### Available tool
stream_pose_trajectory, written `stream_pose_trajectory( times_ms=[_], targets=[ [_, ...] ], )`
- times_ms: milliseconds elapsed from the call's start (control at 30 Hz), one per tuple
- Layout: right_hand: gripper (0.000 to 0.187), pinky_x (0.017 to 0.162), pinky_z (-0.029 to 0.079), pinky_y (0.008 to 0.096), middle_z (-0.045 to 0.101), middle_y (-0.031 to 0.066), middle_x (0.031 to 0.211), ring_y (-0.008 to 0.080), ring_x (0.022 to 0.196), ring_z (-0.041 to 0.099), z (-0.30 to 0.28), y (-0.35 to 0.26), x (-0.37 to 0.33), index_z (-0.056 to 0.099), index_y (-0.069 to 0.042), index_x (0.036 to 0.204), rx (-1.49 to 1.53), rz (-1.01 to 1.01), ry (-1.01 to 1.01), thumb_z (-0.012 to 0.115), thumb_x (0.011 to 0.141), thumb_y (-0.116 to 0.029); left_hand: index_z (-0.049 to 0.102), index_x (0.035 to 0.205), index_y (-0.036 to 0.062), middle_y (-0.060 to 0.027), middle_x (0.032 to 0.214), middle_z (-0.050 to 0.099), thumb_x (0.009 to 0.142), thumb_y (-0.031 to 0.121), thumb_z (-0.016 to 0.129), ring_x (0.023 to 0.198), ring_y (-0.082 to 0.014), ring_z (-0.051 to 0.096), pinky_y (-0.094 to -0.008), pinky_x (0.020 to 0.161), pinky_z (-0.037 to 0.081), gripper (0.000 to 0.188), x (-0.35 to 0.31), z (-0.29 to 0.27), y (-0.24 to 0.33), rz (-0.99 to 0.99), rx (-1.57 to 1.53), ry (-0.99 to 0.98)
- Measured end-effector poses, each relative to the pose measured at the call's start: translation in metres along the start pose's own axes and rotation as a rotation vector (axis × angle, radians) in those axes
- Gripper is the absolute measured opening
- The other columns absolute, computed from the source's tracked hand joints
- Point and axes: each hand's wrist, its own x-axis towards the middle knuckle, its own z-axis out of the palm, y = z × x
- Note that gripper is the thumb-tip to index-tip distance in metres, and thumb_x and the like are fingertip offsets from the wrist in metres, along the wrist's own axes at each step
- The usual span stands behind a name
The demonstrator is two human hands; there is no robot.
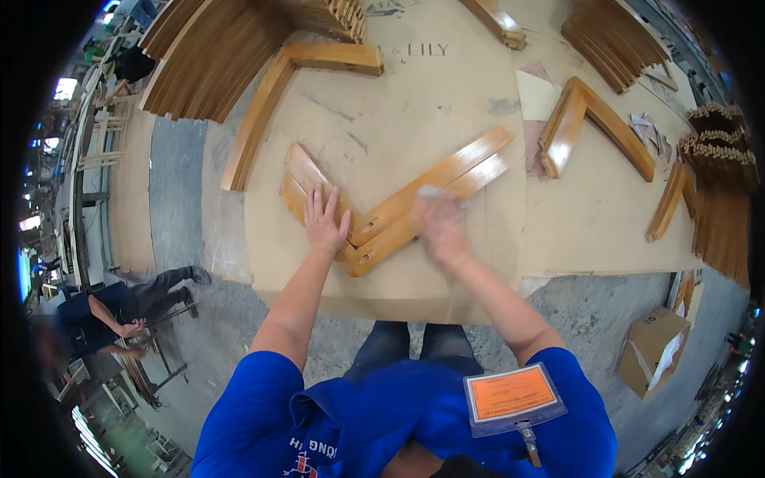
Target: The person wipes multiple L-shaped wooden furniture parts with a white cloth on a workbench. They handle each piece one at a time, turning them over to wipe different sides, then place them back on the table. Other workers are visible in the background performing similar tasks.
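Note:
Two glossy brown L-shaped wooden pieces lie nested side by side on the paper-covered table, the inner piece [466, 159] and the outer piece [382, 251]. Small slots show near their corners. My left hand [324, 223] rests flat on their left arms, fingers spread and holding nothing. Over their longer right arms is my right hand [440, 229], smeared by motion. Its fingers are closed on a small pale pad [434, 192], whose material I cannot make out, against the wood.
Stacks of similar pieces stand at the far left [215, 60], far right [610, 44] and right edge [721, 199]. Single L-shaped pieces [267, 107] [610, 127] lie around the work. A cardboard box [653, 350] sits on the floor at right. Another person [111, 315] is at left.

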Motion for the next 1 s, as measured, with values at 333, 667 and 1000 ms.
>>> stream_pose_trajectory(
  times_ms=[333, 667, 1000],
  targets=[
    [0.047, 0.115, 0.018, 0.0507, 0.038, 0.0166, 0.145, 0.0384, 0.134, 0.033, -0.027, 0.060, 0.033, 0.040, -0.003, 0.139, -0.135, 0.293, 0.313, 0.037, 0.096, -0.019, 0.041, 0.142, 0.0180, -0.0147, 0.153, 0.025, 0.084, 0.042, 0.058, 0.141, -0.0362, 0.022, -0.0486, 0.114, 0.019, 0.066, -0.001, -0.001, -0.002, -0.053, 0.057, -0.059],
    [0.047, 0.110, 0.026, 0.0506, 0.044, 0.0191, 0.140, 0.0379, 0.132, 0.036, -0.030, 0.069, 0.016, 0.047, 0.003, 0.131, -0.064, 0.303, 0.324, 0.053, 0.088, -0.015, 0.043, 0.141, 0.0197, -0.0151, 0.152, 0.026, 0.085, 0.041, 0.058, 0.139, -0.0371, 0.023, -0.0487, 0.114, 0.020, 0.061, -0.004, -0.008, 0.007, -0.073, 0.011, -0.062],
    [0.059, 0.113, 0.026, 0.0465, 0.043, 0.0162, 0.142, 0.0373, 0.135, 0.034, -0.049, 0.111, 0.004, 0.039, 0.002, 0.137, -0.037, 0.069, 0.040, 0.058, 0.085, -0.017, 0.038, 0.145, 0.0208, -0.0134, 0.155, 0.019, 0.089, 0.046, 0.052, 0.143, -0.0326, 0.017, -0.0454, 0.116, 0.016, 0.063, -0.002, -0.011, 0.007, -0.110, 0.046, -0.165]
  ],
)
